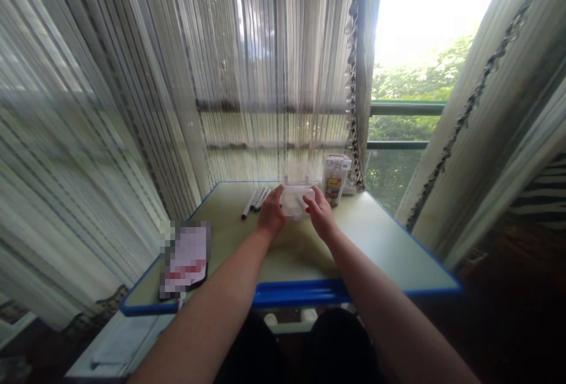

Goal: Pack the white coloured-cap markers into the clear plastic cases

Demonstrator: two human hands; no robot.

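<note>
Between my hands is a small clear plastic box (292,202), its hinged lid (297,175) raised at the far side. My left hand (272,213) grips the box's left side. The fingers of my right hand (321,212) are wrapped round its right side, the thumb over the opening. A small red spot shows by the right thumb, too blurred to make out. Several markers (251,204) lie on the table just left of my left hand. Beyond my right hand stands a clear upright container (336,177) with a yellow and red label.
The table (375,236) has a raised blue edge (300,292). At its left lies a flat, pixelated object (186,260) with a cable at its lower end. Sheer curtains (265,77) hang behind the table, and a window with green rails (407,108) is at the right.
</note>
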